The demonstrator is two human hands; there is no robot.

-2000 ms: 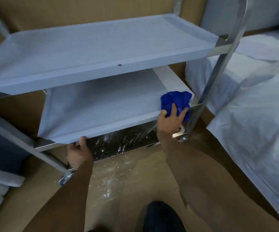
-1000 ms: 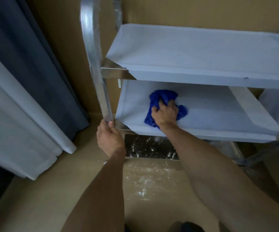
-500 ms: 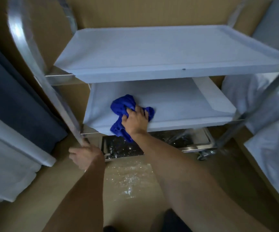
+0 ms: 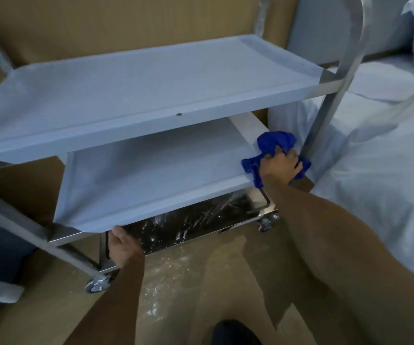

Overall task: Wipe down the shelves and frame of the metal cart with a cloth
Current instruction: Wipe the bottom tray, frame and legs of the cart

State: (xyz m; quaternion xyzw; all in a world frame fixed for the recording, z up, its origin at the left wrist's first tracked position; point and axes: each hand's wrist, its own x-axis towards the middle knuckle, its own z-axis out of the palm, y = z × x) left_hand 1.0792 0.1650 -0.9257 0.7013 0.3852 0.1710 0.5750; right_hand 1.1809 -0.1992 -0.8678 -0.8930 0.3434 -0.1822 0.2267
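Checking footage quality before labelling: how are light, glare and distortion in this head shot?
Head view: dim, bluish light; specular glints on the shiny bottom metal shelf; wide-angle bending of the steel upright; slight softness at the blue crumpled cloth under the right hand.

Both forearms are bare, with no sleeve, watch or ring showing up to the left hand (image 4: pixel 124 247) or the right hand (image 4: pixel 279 168), and a dark rounded shape (image 4: pixel 235 332) sits below them, blurred.

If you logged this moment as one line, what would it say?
step: wiping middle shelf, right end | right hand: presses blue cloth | left hand: holds shelf front edge | top shelf: bare
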